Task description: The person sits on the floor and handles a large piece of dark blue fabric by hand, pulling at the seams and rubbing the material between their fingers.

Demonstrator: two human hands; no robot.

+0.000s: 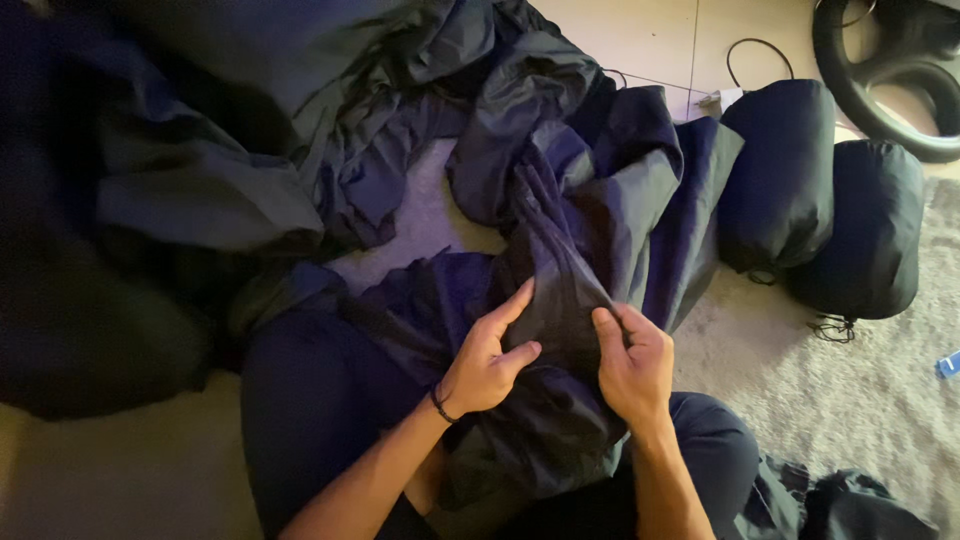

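Seated on the floor, a person's left hand (487,358) and right hand (632,362) each pinch a fold of dark navy, thin slippery fabric (560,250) bunched across the lap; it could slide free.

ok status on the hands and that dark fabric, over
Left hand and right hand both pinching the dark fabric over the lap. Two stuffed black sacks off right, clear of it.
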